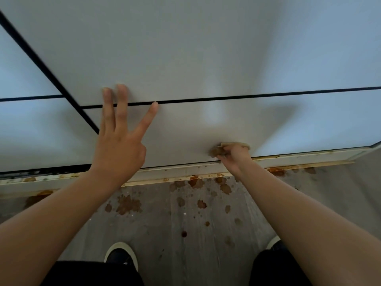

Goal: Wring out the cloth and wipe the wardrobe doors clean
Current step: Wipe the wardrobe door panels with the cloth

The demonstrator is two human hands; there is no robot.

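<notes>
Wiping step in hand. My right hand has its fingers curled round the brown cloth, pressing it to the wardrobe door near the door's bottom edge. My left hand lies flat on the door, fingers straight and spread, holding nothing. Next, I judge: strokes along that edge. No bucket or basin shows. Brown stains spot the floor.

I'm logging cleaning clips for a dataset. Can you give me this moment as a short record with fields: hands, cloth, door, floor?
left hand: open, fingers straight, resting on the pale grey wardrobe door
right hand: grips a crumpled brown-stained cloth
cloth position: pressed against the door, near its bottom edge
door: flat panels split by thin black gaps
floor: grey plank floor with brown splashes below the door
</notes>
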